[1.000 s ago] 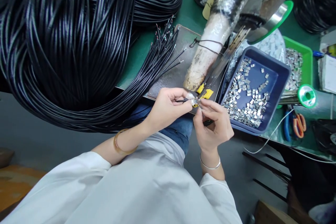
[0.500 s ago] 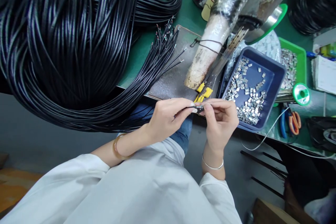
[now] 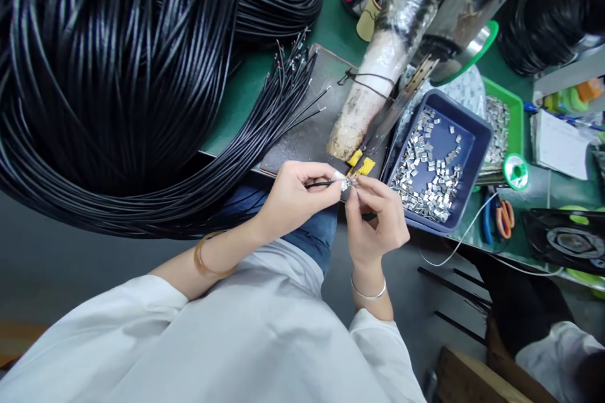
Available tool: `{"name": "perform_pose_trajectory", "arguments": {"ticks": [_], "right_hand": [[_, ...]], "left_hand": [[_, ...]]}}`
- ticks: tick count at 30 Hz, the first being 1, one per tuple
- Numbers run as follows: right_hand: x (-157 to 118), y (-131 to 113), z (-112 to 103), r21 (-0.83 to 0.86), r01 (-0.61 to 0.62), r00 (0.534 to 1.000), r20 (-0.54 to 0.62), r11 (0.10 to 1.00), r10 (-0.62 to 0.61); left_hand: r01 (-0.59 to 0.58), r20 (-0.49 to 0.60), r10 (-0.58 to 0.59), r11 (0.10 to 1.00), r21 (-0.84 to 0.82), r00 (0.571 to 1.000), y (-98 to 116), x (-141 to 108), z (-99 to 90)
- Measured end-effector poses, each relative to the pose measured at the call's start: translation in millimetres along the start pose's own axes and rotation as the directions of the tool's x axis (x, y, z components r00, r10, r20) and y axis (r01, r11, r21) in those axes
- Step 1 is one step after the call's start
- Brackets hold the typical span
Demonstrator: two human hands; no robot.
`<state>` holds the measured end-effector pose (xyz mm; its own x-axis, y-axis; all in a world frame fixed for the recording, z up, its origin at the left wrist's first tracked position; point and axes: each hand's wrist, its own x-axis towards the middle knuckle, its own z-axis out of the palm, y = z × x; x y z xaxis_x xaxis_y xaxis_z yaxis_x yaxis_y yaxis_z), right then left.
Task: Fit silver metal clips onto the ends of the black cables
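My left hand [image 3: 297,196] pinches a black cable [image 3: 319,184] close to its end, between thumb and fingers. Right at that end, a small silvery metal piece [image 3: 348,182] shows between the two hands. My right hand [image 3: 378,217] is closed, with its thumb and fingertips on the metal piece; its exact shape is too small to tell. Just beyond the fingertips are yellow-jawed tool parts [image 3: 363,167] at the foot of a slanted metal rod. A blue tray [image 3: 472,138] of small silvery metal clips [image 3: 437,192] stands beside my right hand.
A big bundle of black cables [image 3: 127,88] fills the left. Its stripped ends lie over a dark metal plate [image 3: 302,145]. A wrapped white tube [image 3: 363,97] slants above the plate. Pliers [image 3: 505,219], a solder spool [image 3: 515,171] and a green tray [image 3: 515,119] are at right. Another person's sleeve [image 3: 558,352] shows lower right.
Both hands stay together at the cable's end. My right hand has turned and its fingertips now uncover more of the silvery piece. The whole view has shifted slightly.
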<state>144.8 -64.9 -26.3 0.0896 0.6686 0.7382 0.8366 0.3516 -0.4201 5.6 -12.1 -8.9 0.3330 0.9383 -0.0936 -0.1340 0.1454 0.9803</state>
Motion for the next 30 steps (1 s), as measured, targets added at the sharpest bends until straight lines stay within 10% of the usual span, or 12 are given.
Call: {"name": "perform_pose_trajectory", "arguments": {"ticks": [22,30], "right_hand": [[-0.5,1.3,-11.4,0.101,-0.074,0.996,-0.034,0.992,0.077],[3.7,-5.8,-18.4,-0.027,-0.059,0.972,0.226,0.998,0.064]], "left_hand": [[0.010,0.125,-0.015,0.999,0.046,0.992,3.8,1.4,-1.5],[-0.191,0.134,0.168,0.963,0.188,0.977,-8.5,-12.5,-1.3]]}}
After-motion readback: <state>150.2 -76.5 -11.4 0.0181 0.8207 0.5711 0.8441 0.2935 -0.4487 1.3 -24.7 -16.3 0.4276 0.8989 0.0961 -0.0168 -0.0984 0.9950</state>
